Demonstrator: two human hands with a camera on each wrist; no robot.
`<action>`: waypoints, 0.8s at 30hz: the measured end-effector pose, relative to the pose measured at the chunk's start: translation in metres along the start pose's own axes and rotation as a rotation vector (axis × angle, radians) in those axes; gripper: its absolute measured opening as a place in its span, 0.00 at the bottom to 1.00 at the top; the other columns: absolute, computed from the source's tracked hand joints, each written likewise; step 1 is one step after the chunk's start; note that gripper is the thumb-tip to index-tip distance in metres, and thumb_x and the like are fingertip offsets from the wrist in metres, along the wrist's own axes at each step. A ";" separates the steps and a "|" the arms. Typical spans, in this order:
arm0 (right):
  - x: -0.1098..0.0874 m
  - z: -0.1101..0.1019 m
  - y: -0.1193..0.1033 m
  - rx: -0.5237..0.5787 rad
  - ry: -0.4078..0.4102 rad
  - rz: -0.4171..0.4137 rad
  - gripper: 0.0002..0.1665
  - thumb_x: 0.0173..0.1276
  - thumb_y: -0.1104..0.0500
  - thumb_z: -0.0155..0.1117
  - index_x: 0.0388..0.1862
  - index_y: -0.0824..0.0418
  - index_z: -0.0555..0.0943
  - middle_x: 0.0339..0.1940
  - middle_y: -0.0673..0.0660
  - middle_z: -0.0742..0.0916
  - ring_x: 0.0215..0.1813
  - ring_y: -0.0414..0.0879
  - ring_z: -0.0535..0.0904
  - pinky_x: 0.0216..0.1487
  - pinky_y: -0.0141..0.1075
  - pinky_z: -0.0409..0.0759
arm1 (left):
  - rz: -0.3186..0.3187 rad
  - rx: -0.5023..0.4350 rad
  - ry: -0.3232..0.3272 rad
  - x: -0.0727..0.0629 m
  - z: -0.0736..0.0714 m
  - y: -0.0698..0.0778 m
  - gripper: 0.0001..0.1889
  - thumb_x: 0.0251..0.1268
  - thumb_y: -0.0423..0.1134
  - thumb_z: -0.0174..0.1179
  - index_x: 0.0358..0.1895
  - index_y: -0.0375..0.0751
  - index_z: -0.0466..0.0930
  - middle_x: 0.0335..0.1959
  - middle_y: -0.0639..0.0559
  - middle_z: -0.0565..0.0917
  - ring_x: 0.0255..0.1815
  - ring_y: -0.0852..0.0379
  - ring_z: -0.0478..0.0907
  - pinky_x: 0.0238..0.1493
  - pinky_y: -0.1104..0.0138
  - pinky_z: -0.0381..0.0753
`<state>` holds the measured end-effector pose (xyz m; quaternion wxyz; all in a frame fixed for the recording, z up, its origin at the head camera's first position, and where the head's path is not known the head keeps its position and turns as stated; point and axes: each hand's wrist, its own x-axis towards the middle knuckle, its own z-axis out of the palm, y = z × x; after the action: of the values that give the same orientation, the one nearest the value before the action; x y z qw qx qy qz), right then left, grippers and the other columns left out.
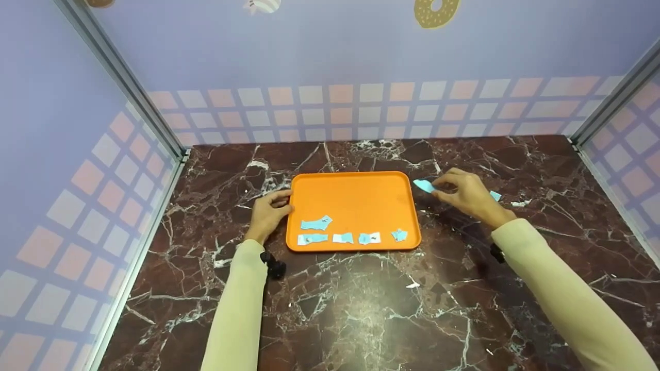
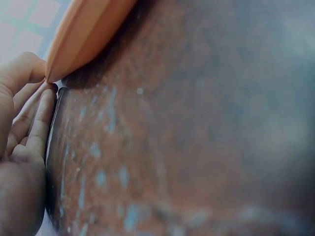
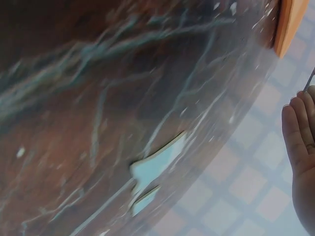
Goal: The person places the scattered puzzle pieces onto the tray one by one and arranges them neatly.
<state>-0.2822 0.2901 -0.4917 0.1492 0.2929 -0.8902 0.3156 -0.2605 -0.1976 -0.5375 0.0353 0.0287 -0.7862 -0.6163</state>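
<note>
An orange tray point(image 1: 356, 201) lies on the marble-patterned table, with several light-blue, ragged-edged flat pieces point(image 1: 313, 238) along its near side. At its left rim, my left hand point(image 1: 268, 212) holds the edge between thumb and fingers; in the left wrist view the fingertips point(image 2: 48, 87) meet the tray's edge. Beyond the tray's right rim, my right hand point(image 1: 466, 196) pinches a light-blue flat piece point(image 1: 424, 185) above the table. Only a thin edge of that piece shows in the right wrist view, beside the hand point(image 3: 302, 142).
More light-blue pieces point(image 3: 157, 162) lie on the table under the right arm, one point(image 1: 495, 196) partly hidden by the hand in the head view. A small white scrap point(image 1: 413, 285) lies in front of the tray. Checkered panels point(image 1: 340, 111) close off the back and sides.
</note>
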 end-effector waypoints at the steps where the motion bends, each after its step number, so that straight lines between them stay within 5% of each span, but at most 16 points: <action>1: 0.001 0.002 -0.003 0.004 -0.007 -0.005 0.12 0.61 0.70 0.81 0.43 0.69 0.90 0.38 0.60 0.87 0.39 0.55 0.85 0.42 0.45 0.87 | 0.002 -0.001 0.001 0.000 0.000 0.000 0.22 0.62 0.22 0.67 0.61 0.29 0.86 0.60 0.36 0.85 0.59 0.42 0.83 0.57 0.69 0.82; 24: 0.028 0.046 -0.058 0.103 -0.177 -0.125 0.10 0.66 0.66 0.79 0.46 0.68 0.90 0.44 0.61 0.88 0.41 0.56 0.85 0.41 0.50 0.87 | 0.007 -0.012 -0.009 0.001 -0.001 -0.003 0.22 0.62 0.21 0.67 0.61 0.30 0.86 0.60 0.36 0.85 0.59 0.43 0.82 0.58 0.67 0.82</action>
<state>-0.2718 0.2118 -0.4867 0.0740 0.3819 -0.8625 0.3237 -0.2619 -0.1995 -0.5403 0.0338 0.0231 -0.7827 -0.6210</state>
